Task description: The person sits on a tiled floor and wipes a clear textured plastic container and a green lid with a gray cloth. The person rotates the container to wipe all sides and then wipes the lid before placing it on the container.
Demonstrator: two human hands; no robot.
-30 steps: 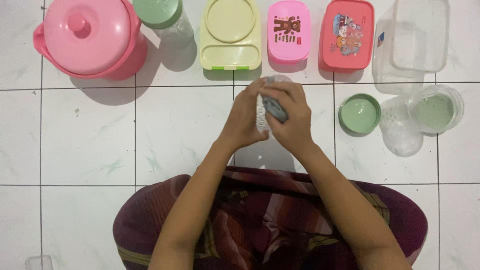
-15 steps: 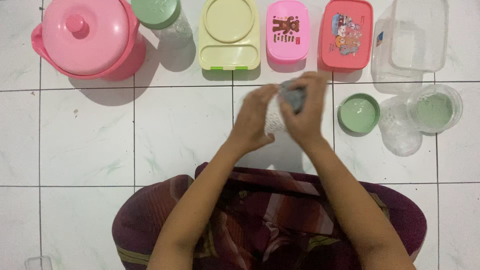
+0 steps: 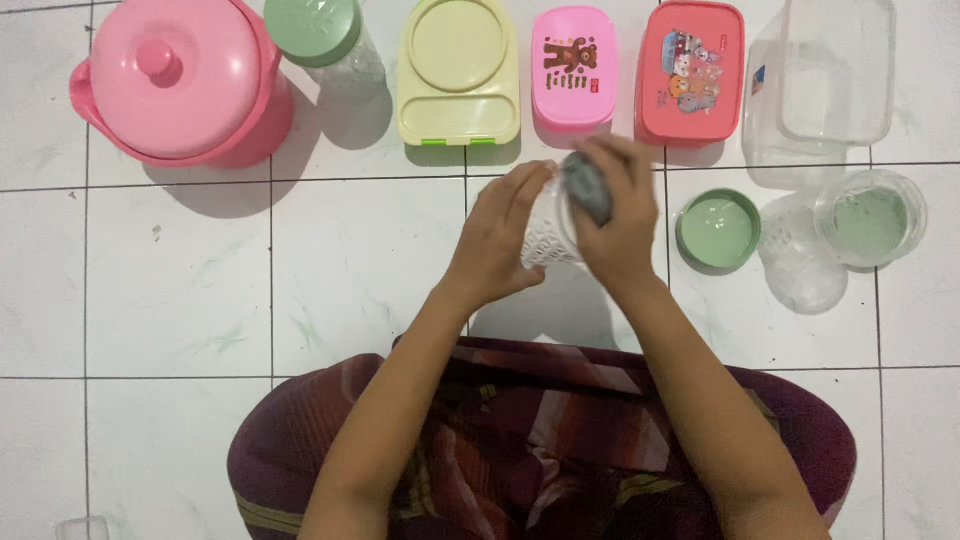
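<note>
Head view. A clear plastic jar (image 3: 548, 232) with a diamond-textured wall is held above the white tiled floor (image 3: 180, 290), in front of the seated person's lap. The left hand (image 3: 497, 243) wraps the jar's left side, fingers curled against the wall. The right hand (image 3: 612, 225) covers the jar's right end and is clamped on a grey lid (image 3: 588, 187), which sits at the jar's mouth; whether the lid is seated or loose cannot be told. Both hands are closed on their items and nearly touch each other.

Along the far edge stands a row of containers: a round pink pot (image 3: 175, 80) with a knobbed lid, a clear jar with a green lid (image 3: 318, 35), a pale yellow lunch box (image 3: 458, 70), a small pink box (image 3: 573, 68) and a red rectangular box (image 3: 690, 72). Just right of the right hand lies a loose green lid (image 3: 718, 228). Further right are a clear round jar (image 3: 800, 265) on its side, a clear cup (image 3: 870, 218) and stacked clear rectangular tubs (image 3: 825, 80). Nothing lies between the hands and the row. All items are smooth moulded plastic.
</note>
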